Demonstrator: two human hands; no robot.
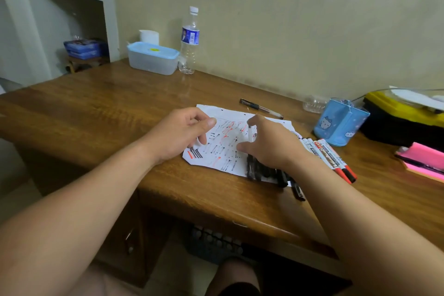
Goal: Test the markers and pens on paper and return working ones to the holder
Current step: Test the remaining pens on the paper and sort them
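Right hand (269,145) pinches pen (250,133), tip on paper (209,110); left hand (182,133) curled there, contents unclear; best a short stroke on an unmarked patch.

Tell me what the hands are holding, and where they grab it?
The right hand pinches a pale pen along its barrel, over the paper. The left hand rests on the paper; whether it holds anything cannot be told.
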